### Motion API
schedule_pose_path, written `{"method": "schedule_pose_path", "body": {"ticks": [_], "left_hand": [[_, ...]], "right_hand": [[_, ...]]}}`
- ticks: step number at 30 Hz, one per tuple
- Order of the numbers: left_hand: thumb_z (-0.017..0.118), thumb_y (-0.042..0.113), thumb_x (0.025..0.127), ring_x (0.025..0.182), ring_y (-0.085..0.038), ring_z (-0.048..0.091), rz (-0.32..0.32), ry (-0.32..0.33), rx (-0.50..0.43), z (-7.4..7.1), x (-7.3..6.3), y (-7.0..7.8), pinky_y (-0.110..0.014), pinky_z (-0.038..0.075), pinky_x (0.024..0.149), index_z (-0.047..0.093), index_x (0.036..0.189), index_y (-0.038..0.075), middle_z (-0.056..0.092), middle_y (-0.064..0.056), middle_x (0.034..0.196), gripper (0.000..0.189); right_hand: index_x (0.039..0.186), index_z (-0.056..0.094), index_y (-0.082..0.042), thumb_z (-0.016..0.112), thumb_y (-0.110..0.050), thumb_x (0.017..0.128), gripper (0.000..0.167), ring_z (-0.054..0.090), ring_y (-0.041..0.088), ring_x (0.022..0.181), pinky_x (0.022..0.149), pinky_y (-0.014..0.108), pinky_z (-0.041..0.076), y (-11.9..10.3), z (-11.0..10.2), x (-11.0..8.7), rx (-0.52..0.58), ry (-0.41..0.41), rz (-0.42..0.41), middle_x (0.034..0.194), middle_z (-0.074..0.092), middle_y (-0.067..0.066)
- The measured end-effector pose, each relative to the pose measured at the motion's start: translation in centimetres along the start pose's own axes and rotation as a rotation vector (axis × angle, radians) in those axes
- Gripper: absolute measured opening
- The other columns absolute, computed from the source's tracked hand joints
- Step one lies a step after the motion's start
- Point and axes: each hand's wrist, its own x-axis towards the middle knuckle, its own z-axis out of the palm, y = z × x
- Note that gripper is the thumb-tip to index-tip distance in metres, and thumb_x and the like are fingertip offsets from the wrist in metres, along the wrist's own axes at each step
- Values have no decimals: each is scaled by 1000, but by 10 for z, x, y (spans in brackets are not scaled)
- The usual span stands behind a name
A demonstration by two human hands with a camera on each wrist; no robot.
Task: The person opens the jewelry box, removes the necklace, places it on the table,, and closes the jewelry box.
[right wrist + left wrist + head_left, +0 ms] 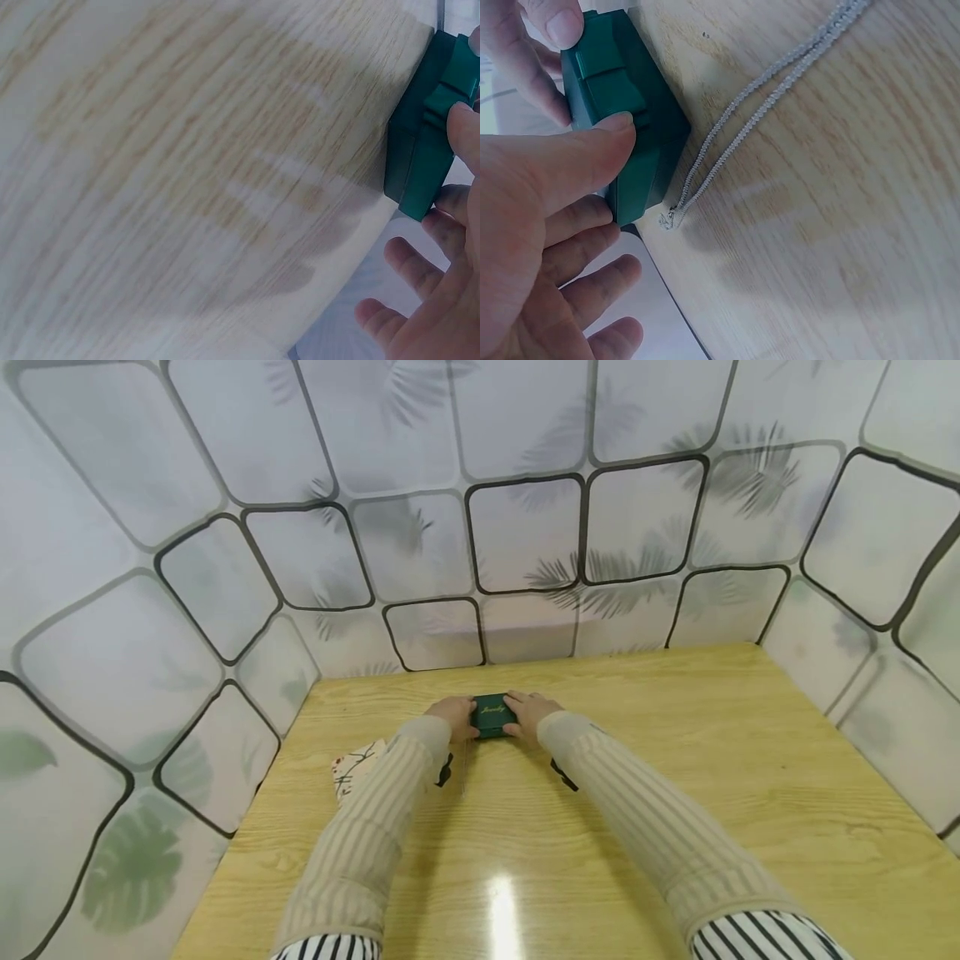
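A small dark green jewelry box [492, 716], with gold script on its lid, sits on the table between my hands. My left hand [452, 717] grips its left end, thumb on the near side and forefinger at the far side; the other fingers spread out behind. The right hand [534, 714] holds the opposite end in the same way. A raised bow-like clasp [613, 71] shows on the box's near face in the left wrist view, with the lid down. Beside the box lies a silver chain necklace [739, 124], doubled into a long loop, its clasp end close to the box's corner.
A white cloth or pouch [354, 768] with a branch and red-flower pattern lies to the left, partly covered by my left sleeve. The wooden table [675, 718] meets patterned curtains [525, 543] at its back and sides.
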Motion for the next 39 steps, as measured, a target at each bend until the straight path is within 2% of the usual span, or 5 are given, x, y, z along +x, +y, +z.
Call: {"method": "schedule_pose_path", "body": {"ticks": [13, 22, 28, 34, 39], "left_hand": [[63, 40, 93, 139, -26, 32, 4, 15, -5, 0, -5, 0, -39, 28, 112, 34, 150, 10, 26, -6, 157, 71], [63, 45, 92, 139, -27, 33, 16, 32, 15, 2, -9, -6, -40, 30, 111, 35, 150, 9, 28, -7, 156, 74], [63, 42, 93, 137, -30, 34, -1, 34, -75, 2, -24, -28, -44, 31, 110, 32, 151, 11, 33, -13, 152, 72], [61, 44, 93, 135, -34, 37, -31, 37, -111, 1, -44, -60, -48, 32, 109, 33, 150, 7, 37, -16, 150, 73], [60, 45, 94, 133, -37, 38, -40, 53, -117, -4, -62, -82, -50, 32, 108, 36, 147, 1, 39, -19, 147, 73]], "right_hand": [[156, 17, -20, 40, -54, 99, 70, 22, 34, 142, 110, 54, 27, 3, 10, 12, -8, 17, 0, 160, 12, 0], [156, 13, -19, 39, -56, 98, 74, 22, 35, 142, 111, 53, 26, 5, 10, 7, 12, 39, -17, 161, 11, 2], [156, 14, -17, 42, -58, 96, 78, 21, 34, 143, 112, 52, 23, 6, 9, 2, 84, 81, -52, 160, 12, 3], [155, 19, -11, 45, -55, 97, 77, 23, 30, 143, 115, 46, 21, 4, 13, 3, 57, 164, -140, 158, 20, 9], [154, 20, -10, 46, -55, 96, 78, 24, 28, 142, 116, 43, 19, -3, 9, -1, 62, 185, -154, 157, 23, 10]]}}
